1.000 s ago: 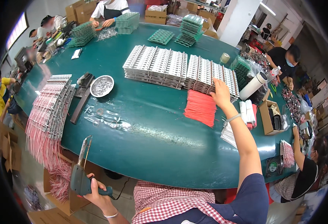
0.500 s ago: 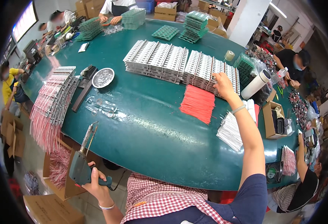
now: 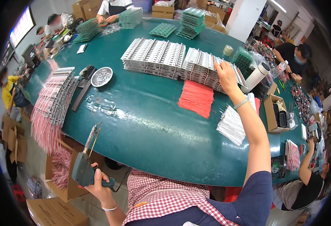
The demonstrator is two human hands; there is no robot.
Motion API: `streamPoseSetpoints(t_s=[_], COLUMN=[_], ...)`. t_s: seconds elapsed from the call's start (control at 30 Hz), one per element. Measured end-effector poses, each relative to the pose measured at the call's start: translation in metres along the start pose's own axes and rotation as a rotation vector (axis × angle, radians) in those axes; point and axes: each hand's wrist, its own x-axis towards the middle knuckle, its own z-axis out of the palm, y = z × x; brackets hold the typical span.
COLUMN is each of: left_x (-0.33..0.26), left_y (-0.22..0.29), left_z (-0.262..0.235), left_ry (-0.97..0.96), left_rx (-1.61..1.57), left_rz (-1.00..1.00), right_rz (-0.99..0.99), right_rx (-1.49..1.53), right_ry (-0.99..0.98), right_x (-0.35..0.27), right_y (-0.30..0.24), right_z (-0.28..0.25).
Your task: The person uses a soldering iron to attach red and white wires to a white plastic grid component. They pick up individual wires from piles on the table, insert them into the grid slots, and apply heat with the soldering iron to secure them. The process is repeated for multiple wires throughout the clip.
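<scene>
My left hand (image 3: 100, 185) is wrapped round the handle of a dark green soldering gun (image 3: 83, 169), its metal tip pointing up over the table's near edge. At the right stack of white perforated panels (image 3: 200, 74), my right hand (image 3: 227, 77) has its fingers closed on the top panel (image 3: 198, 58). That panel's right end sits askew over the stack, toward a white bottle. The fingertips are partly hidden behind the hand. Just in front lie a bundle of red wires (image 3: 196, 98) and a bundle of white wires (image 3: 230, 126).
A larger panel stack (image 3: 154, 56) stands beside it. Panels with pink and white wires (image 3: 56, 98) overhang the table's left edge. Nearby is a metal bowl (image 3: 101, 77). The white bottle (image 3: 256, 77) and an open carton (image 3: 273, 116) stand at right. Co-workers sit around the table.
My right hand has shifted slightly, and the top panel's right end has turned out of line with the stack. The soldering gun stays in my left hand. The whole view has shifted a little.
</scene>
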Motion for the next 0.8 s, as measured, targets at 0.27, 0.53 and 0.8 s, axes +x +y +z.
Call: streamPoseSetpoints(t_s=[0.27,0.53,0.8], left_x=[0.000,0.008,0.010], left_y=[-0.006,-0.016,-0.030], left_z=[-0.011,-0.008,-0.019], left_ry=[-0.054,-0.095,-0.192], left_rx=[-0.052,-0.215,-0.464], left_rz=[-0.070,-0.169,-0.377], right_rz=[0.005,-0.077,0.094], right_rx=[0.217,0.442,0.564], right_ry=[0.068,-0.048,-0.168], right_x=[-0.002,-0.032,-0.083], right_y=[-0.071,-0.183,-0.284], right_z=[-0.122,-0.219,-0.211])
